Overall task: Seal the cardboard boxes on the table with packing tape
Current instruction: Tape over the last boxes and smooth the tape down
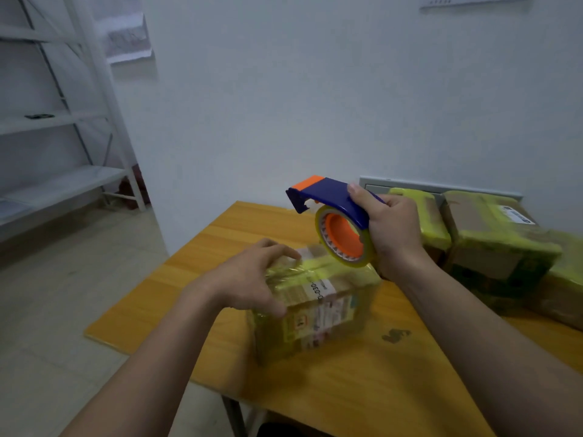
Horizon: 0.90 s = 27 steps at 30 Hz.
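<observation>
At the far left a white metal shelf rack (63,127) stands on the pale tiled floor (63,294), and a small dark object (39,116) lies on one of its shelves. A sheet of paper (129,36) hangs on the white wall beside it.

To the right of the floor begins the orange-yellow wooden counter (205,263). The left hand (249,282) is on the left end of a small cardboard box (325,307) that is wrapped in yellowish clear tape and carries printed labels on its top and near face. Its fingers (277,247) are bent and spread, with the tips pressing on the top of the box. The thumb lies against the near face, so the hand grips the box by its upper left edge. The box stands near the middle of the counter.

Over the far right corner of the box, the right hand (391,231) holds up a blue and orange plastic tape dispenser (328,197). The thumb lies on the blue top and the other fingers go round the handle. A roll of yellowish packing tape (350,261) sits on the orange hub. Whether the roll touches the box cannot be told.

A dark stain (396,335) marks the counter to the right of the box. At the far right several larger taped boxes (492,234) stand close together by the wall.
</observation>
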Tool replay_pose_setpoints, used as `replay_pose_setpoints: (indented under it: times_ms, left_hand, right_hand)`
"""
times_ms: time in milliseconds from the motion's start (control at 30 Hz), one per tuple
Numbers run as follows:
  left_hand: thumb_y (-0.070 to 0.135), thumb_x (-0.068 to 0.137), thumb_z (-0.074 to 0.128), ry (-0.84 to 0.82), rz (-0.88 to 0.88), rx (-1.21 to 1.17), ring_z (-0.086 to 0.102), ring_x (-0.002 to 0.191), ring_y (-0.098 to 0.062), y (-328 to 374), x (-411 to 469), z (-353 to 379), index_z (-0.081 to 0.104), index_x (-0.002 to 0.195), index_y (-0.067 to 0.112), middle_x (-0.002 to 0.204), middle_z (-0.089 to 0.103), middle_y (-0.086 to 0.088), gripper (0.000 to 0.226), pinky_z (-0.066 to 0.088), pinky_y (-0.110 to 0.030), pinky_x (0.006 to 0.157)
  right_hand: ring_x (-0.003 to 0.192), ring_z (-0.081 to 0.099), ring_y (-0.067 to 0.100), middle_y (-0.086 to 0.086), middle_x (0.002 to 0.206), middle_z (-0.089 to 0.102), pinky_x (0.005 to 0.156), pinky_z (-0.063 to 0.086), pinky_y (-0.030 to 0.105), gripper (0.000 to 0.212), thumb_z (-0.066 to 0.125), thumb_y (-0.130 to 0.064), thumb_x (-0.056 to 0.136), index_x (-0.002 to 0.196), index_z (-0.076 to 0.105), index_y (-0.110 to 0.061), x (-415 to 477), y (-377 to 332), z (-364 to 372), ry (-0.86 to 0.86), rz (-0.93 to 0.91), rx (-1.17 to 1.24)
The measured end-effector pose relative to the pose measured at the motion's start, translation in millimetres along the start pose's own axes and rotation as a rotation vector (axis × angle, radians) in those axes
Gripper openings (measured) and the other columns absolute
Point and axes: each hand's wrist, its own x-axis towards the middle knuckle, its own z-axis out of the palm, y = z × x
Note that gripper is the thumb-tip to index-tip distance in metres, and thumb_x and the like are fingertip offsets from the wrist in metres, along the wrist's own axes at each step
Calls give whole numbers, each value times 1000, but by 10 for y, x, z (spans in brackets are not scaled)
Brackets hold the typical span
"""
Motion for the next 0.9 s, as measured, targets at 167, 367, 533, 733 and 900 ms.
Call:
replay_pose_setpoints:
  times_ms: [167,367,533,733,900]
  left_hand:
    - [33,59,87,-70,180,92,48,125,-14,181,263,77,46,136,47,132,45,23,88,26,-52,123]
    - [38,60,98,-73,283,225,45,129,-13,413,632,97,43,142,41,144,41,18,99,49,-35,102]
    - [77,63,81,25,327,76,49,125,-2,296,778,263,50,138,42,137,43,26,88,51,-32,101]
    - [87,82,49,146,362,285,43,120,-2,315,819,486,38,144,41,139,43,19,78,40,-25,92]
    - [89,83,36,91,315,-15,44,134,0,258,807,449,34,152,45,150,46,21,82,41,-39,113]
  right_hand:
    - [57,60,9,-7,57,66,58,46,26,34,68,-39,94,69,70,-16,-11,128,7,139,-60,-15]
    - [73,69,12,2,81,74,52,48,14,36,64,-42,96,95,73,-7,121,427,-42,321,-13,33]
    - [81,72,13,0,88,76,56,51,15,36,62,-47,95,104,72,-13,134,642,-85,383,42,81]
    - [72,70,7,-2,82,75,55,49,14,35,62,-47,96,98,73,-14,158,704,-104,379,29,109]
    - [72,70,5,-2,84,76,54,48,12,32,62,-46,96,99,72,-16,160,703,-115,404,40,154]
